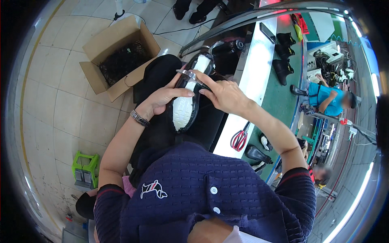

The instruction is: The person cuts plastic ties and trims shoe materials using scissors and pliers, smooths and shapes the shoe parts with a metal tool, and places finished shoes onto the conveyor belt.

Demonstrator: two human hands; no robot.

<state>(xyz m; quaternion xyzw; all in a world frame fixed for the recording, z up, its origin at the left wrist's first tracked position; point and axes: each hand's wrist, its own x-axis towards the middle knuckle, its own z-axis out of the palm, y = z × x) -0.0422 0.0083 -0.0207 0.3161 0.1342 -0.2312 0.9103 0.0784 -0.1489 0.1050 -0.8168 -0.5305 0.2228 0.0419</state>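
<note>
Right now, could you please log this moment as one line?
left hand: gripping upturned shoe | right hand: holding metal tool over white sole | nearby: red-handled scissors on bench

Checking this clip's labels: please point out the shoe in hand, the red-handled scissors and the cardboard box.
Shoe [184,108], head view, white sole.
Scissors [239,140], head view, red handles.
Cardboard box [110,39], head view, upper flap.

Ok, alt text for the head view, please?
Left hand gripping an upturned white-soled black shoe, right hand at a silvery metal piece across it. Red-handled scissors lie on the workbench at right; an open cardboard box sits on the floor at left.
</note>
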